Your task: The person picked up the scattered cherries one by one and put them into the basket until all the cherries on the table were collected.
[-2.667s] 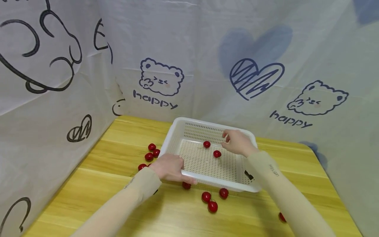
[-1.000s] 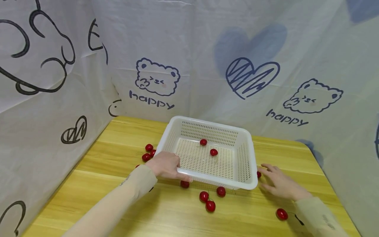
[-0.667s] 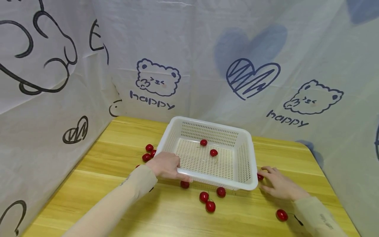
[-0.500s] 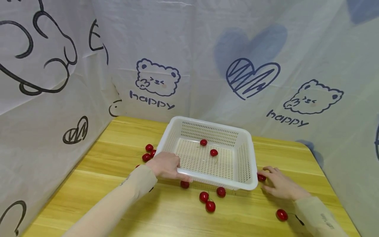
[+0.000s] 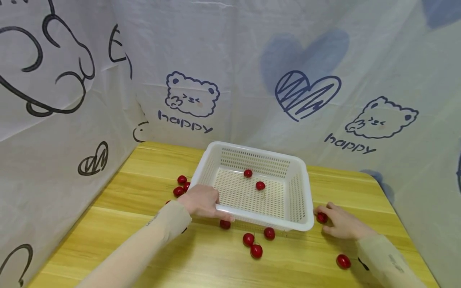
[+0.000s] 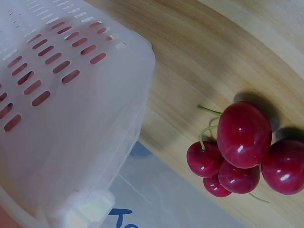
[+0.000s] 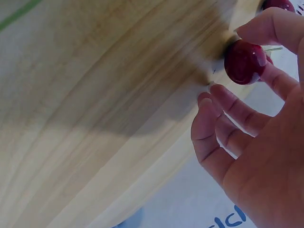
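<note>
While just two cherries (image 5: 260,185) lie in the white basket (image 5: 273,221), you look early on: far more sit outside than in, so most are left to do. Take the basket as your dial, 12 = far side. You've a cherry bunch (image 6: 243,135) on the table (image 5: 155,248) at 9, four front cherries (image 5: 248,239) approx 5–7, a lone cherry (image 5: 343,262) farther out betw 4 & 5, plus the held cherry (image 5: 321,218) approx 4, just off the basket's side. Your R hand (image 5: 345,224) is clamped on that last one, thumb & forefinger curled round it; can't tell how firmly. Its other fingers are bent. R forearm (image 5: 387,256) comes in from abt 4–5. Your L hand (image 5: 201,202) grips the basket at 8, thumb along the near edge; L forearm (image 5: 144,244) from 7.
</note>
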The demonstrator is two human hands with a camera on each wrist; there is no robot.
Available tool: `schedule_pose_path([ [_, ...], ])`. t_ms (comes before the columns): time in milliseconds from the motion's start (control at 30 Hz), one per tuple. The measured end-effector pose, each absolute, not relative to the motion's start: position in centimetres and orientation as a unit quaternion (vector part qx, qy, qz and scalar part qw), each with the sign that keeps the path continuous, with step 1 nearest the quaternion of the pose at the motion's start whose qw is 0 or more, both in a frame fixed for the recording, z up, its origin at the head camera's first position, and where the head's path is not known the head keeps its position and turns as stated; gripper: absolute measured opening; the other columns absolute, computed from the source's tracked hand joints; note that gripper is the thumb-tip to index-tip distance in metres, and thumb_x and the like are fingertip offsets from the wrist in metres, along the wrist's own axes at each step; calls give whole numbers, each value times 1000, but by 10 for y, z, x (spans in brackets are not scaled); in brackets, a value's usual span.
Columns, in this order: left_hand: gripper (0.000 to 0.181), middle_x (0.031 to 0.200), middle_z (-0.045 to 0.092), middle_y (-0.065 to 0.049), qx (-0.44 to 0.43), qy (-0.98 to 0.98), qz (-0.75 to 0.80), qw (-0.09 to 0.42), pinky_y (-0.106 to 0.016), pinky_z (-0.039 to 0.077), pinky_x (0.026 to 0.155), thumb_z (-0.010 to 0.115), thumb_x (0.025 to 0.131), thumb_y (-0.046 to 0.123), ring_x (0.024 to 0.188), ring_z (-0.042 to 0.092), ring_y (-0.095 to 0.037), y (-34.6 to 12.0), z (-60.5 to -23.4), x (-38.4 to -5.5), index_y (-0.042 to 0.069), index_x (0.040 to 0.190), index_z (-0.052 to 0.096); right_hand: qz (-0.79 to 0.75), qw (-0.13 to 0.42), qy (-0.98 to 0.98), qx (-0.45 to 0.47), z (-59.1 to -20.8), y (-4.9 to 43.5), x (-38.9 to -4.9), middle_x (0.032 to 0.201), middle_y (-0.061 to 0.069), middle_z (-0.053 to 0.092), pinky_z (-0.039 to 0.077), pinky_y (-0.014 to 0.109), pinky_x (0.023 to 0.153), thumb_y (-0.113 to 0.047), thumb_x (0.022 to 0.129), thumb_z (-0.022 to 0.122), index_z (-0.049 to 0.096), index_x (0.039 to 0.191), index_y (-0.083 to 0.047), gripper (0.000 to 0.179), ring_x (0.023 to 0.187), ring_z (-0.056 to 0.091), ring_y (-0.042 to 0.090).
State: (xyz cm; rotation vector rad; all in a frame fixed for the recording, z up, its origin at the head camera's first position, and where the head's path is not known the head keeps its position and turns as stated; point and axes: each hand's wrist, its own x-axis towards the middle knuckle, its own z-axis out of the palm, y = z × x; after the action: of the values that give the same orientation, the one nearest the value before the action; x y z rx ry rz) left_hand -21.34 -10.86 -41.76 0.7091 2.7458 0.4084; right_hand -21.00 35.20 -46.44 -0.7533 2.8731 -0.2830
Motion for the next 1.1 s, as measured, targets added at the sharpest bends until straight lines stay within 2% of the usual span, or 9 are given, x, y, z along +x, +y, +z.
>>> schedule_pose_path([
  [233, 64, 68, 65, 10, 251, 950, 131, 133, -26, 45, 59, 66, 72, 82, 59, 50, -10, -109, -417, -212, 25, 101, 75, -110, 95, 964, -223, -468, 350, -213, 88, -1, 51, 40, 30, 66, -19, 79, 76, 57, 98, -16, 27, 77, 45, 13],
  [400, 65, 68, 64, 10, 254, 950, 126, 132, -26, 45, 59, 65, 73, 82, 58, 49, -9, -108, -417, -212, 25, 104, 75, -130, 101, 961, -221, -470, 349, -216, 76, -3, 48, 34, 25, 63, -14, 77, 76, 52, 87, -14, 26, 70, 41, 9],
  [667, 66, 67, 64, 10, 253, 950, 126, 133, -26, 44, 59, 66, 73, 81, 59, 49, -10, -108, -416, -211, 25, 106, 75, -162, 112, 958, -208, -471, 351, -215, 67, -5, 44, 33, 23, 57, -14, 79, 73, 51, 82, -12, 22, 60, 39, 5],
  [833, 65, 66, 63, 10, 252, 951, 122, 132, -26, 44, 59, 66, 73, 82, 58, 49, -9, -108, -417, -212, 24, 101, 75, -192, 122, 954, -197, -467, 349, -212, 66, -5, 46, 35, 22, 57, -13, 81, 71, 53, 80, -11, 18, 59, 40, 5],
  [1100, 64, 69, 65, 10, 252, 951, 123, 132, -27, 45, 61, 66, 73, 82, 60, 50, -10, -109, -418, -212, 25, 102, 75, -194, 118, 954, -197, -461, 347, -211, 69, -4, 51, 37, 23, 57, -15, 86, 71, 55, 83, -10, 16, 60, 43, 5],
])
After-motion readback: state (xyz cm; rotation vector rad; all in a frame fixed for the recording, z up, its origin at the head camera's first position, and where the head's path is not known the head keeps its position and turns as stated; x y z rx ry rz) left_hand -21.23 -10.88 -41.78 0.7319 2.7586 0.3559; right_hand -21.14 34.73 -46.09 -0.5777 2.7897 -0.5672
